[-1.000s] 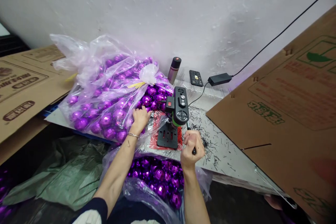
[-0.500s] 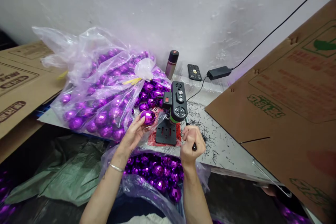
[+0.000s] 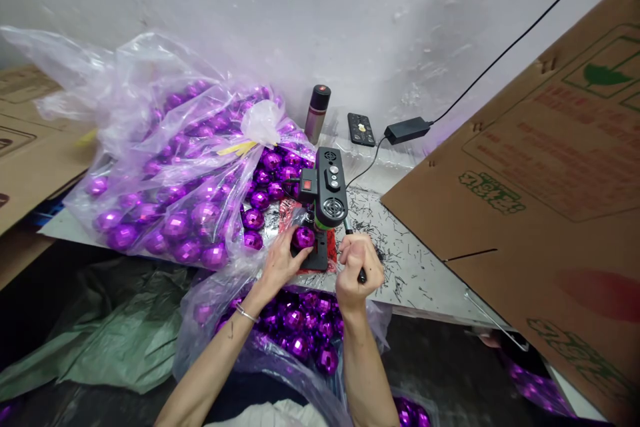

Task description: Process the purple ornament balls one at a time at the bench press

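Note:
A shiny purple mirror ball point(image 3: 303, 237) sits between the thumb and fingers of my left hand point(image 3: 281, 263), just above the base plate point(image 3: 316, 260) of a small black bench drill press-like machine point(image 3: 330, 180). My right hand point(image 3: 359, 267) is wrapped round the machine's black lever handle point(image 3: 363, 275). Red plastic sheet lies under the base. Left of the machine, loose purple balls point(image 3: 260, 200) spill beside a big clear plastic bag point(image 3: 165, 167) full of more. Another open bag of purple balls point(image 3: 300, 333) is below, between my forearms.
Behind the machine are a dark bottle point(image 3: 317, 113), a phone point(image 3: 361, 129) and a black power adapter point(image 3: 407, 130) with its cord. Cardboard boxes point(image 3: 540, 167) flank both sides. Short black bits point(image 3: 400, 267) litter the table. A green sheet point(image 3: 110, 327) lies at lower left.
My left hand has picked a purple ball from the pile and carried it right, over the machine's base plate. My right hand has stayed on the lever handle. The view has shifted slightly.

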The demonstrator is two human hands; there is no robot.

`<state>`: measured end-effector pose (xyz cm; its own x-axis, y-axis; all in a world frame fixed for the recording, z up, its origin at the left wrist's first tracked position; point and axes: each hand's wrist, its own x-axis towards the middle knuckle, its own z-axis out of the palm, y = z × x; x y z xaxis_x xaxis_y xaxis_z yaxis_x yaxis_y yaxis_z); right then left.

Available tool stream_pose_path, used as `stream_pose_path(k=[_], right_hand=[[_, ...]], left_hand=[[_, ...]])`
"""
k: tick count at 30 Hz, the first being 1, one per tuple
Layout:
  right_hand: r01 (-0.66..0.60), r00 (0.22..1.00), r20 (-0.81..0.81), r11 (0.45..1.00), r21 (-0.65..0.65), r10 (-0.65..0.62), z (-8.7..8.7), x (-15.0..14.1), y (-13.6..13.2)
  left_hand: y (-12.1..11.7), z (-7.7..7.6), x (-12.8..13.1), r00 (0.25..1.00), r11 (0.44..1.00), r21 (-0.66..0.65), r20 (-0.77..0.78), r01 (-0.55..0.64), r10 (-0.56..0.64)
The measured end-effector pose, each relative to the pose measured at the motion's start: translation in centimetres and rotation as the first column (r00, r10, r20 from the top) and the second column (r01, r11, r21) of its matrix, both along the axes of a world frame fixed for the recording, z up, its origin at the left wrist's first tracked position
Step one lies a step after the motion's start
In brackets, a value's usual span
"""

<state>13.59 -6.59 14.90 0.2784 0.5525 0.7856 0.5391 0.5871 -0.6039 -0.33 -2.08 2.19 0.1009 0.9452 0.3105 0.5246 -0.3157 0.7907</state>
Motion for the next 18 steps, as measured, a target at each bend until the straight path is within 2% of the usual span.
stream_pose_path(k=[5, 13, 18], right_hand=[[0.009, 1.000, 0.005, 1.000, 0.009, -0.009, -0.2, 0.0, -0.1], [0.018, 0.999, 0.031, 1.000, 0.018, -0.018, -0.6, 0.1, -0.1], [0.024, 0.999, 0.039, 0.998, 0.051, -0.026, -2.7, 0.1, -0.1]], left_hand=[[0.6, 0.2, 1.0, 0.995, 0.994, 0.083, -0.075, 0.076, -0.070], [1.3, -2.2, 1.2, 0.995, 0.988, 0.118, 0.004, 0.100, -0.101], [1.2, -2.2, 1.2, 0.993, 0.988, 0.105, 0.021, 0.115, -0.118]])
